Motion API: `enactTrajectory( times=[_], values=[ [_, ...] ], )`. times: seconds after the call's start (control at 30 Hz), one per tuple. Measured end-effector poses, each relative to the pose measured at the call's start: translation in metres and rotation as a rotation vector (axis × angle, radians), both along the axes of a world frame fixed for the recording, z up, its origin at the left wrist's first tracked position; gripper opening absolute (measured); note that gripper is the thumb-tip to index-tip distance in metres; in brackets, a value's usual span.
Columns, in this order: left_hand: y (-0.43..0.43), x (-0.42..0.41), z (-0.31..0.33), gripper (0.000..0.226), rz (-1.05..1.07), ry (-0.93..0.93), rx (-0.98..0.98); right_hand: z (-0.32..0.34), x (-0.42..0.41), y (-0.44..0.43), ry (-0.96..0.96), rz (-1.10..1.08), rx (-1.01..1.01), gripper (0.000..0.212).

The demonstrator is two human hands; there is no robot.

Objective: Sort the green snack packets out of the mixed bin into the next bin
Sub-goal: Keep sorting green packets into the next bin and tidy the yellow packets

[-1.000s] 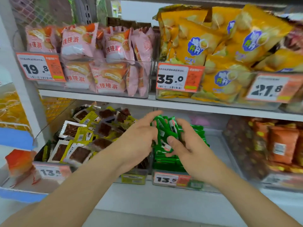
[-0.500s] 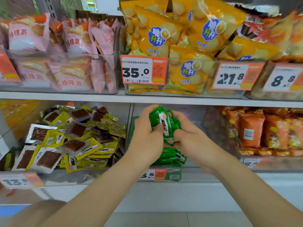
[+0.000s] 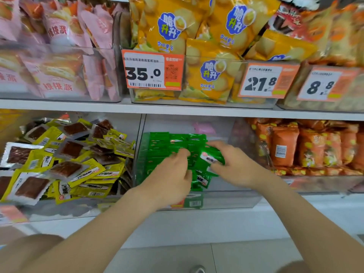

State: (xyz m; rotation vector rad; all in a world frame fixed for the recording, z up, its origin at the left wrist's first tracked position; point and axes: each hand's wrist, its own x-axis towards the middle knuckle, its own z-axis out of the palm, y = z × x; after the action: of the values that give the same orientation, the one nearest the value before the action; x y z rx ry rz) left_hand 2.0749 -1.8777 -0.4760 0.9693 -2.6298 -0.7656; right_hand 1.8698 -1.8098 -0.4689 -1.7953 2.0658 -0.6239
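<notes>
Green packets [image 3: 167,143] in bin [image 3: 236,196], right hand [image 3: 238,166] gripping, left hand [image 3: 169,176] touching

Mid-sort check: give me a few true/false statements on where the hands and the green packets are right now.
1. The left hand and the right hand both reach into the clear plastic bin of green snack packets. True.
2. The green snack packets sit left of the yellow and brown-filled packets. False: they sit to their right.
3. The orange price tag on the shelf above reads 35.0. True.
4. The right hand is empty. False: it grips a green packet with a white label.
5. The bin right of the green snack packets holds pink bags. False: it holds orange bags.
</notes>
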Motion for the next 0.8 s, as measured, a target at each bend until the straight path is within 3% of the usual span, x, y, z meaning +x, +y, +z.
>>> enactTrajectory(
  times=[0.1, 0.17, 0.47, 0.67, 0.7, 0.8],
  values=[
    [0.004, 0.004, -0.015, 0.062, -0.139, -0.375, -0.126, -0.013, -0.012, 0.003, 0.064, 0.019, 0.291, 0.048],
    [0.004, 0.006, -0.021, 0.073, -0.189, -0.527, -0.129, -0.018, -0.014, 0.001, 0.065, -0.013, 0.448, 0.042],
    [-0.002, 0.007, -0.027, 0.065, -0.208, -0.534, -0.104, -0.037, 0.003, -0.025, 0.157, -0.042, 0.541, 0.044],
    [-0.002, 0.008, -0.028, 0.065, -0.219, -0.516, -0.118, -0.039, 0.015, -0.033, 0.283, -0.191, 0.651, 0.095],
    [-0.002, 0.008, -0.028, 0.065, -0.218, -0.516, -0.117, -0.038, 0.018, -0.035, 0.303, -0.201, 0.644, 0.091],
    [-0.002, 0.009, -0.028, 0.065, -0.217, -0.510, -0.115, -0.038, 0.023, -0.037, 0.418, -0.177, 0.591, 0.045]
  ],
)
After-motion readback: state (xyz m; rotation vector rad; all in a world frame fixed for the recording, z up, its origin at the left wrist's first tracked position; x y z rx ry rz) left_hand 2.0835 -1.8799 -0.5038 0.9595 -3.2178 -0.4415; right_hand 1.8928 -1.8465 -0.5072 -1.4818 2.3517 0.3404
